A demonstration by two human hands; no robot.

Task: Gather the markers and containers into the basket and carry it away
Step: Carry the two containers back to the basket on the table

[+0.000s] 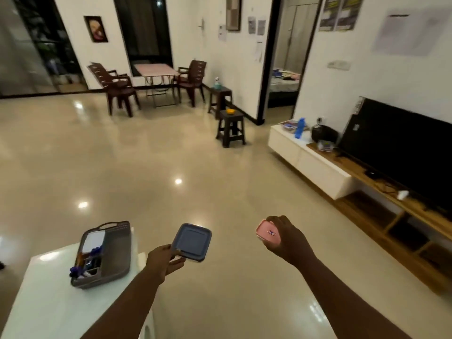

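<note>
Reaching forward right of the basket (pixel 105 255) on the white worktop (pixel 49 302), the left hand (pixel 162 261) pinches a blue-lidded container (pixel 192 241); the right hand (pixel 283 237) clasps a pink-lidded container (pixel 267 233).

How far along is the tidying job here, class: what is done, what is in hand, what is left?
Done: markers already lie in the grey basket on the white table. In hand: the left hand holds a blue container, the right hand a pink one. Left: both containers into the basket, then carrying it away.
</note>
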